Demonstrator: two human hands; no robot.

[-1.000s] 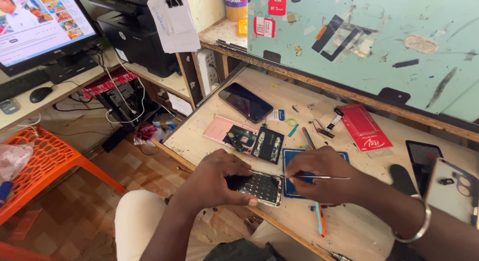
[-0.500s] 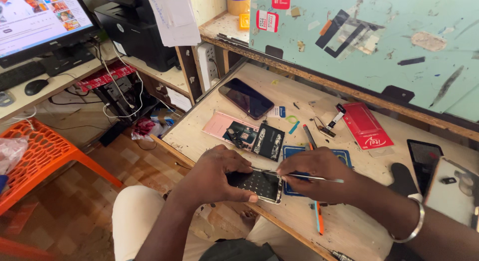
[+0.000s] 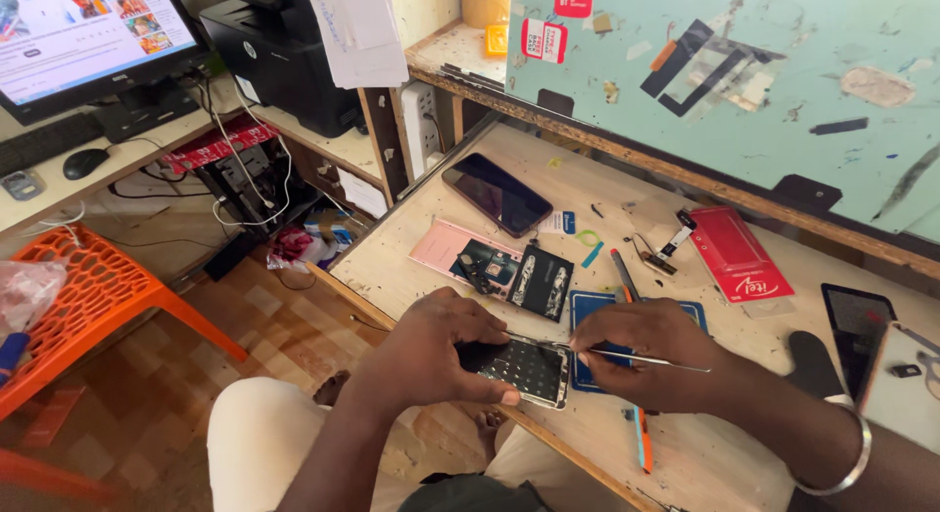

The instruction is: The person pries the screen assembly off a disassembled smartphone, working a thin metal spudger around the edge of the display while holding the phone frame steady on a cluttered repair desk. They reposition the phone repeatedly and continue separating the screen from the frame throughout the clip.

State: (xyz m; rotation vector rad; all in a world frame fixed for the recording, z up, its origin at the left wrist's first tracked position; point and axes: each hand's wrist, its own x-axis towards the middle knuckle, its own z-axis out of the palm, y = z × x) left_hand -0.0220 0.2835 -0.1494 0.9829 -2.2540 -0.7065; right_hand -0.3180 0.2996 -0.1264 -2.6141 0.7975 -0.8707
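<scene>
A worn wooden workbench (image 3: pixel 685 453) stands against a pale green, paint-scarred board (image 3: pixel 744 91), with wood-patterned flooring and an orange plastic stool (image 3: pixel 93 292) below to the left. At the bench's near edge the left hand (image 3: pixel 441 350) curls over a small opened keypad phone (image 3: pixel 524 368), fingers folded tight around its left end and pinning it to the wood. The right hand (image 3: pixel 641 350) sits just beside it, fingers pinched shut around a pair of thin metal tweezers (image 3: pixel 627 354) whose tip lies over the phone's upper edge; a silver bangle (image 3: pixel 842 463) circles that wrist. Under the right hand lies a blue rectangular work mat (image 3: pixel 587 306), and an orange-and-blue pen-like tool (image 3: pixel 640 443) lies on the bench just below the hand. Farther back rest a pink phone back panel with a dark circuit board on it (image 3: pixel 460 253), a black part panel (image 3: pixel 543 282), a dark smartphone lying screen-up (image 3: pixel 496 194), and a red flat packet (image 3: pixel 739 256). At far left a lit computer monitor (image 3: pixel 88 32), a black mouse (image 3: pixel 85 162) and a black printer (image 3: pixel 284 52) occupy a lower side desk.
</scene>
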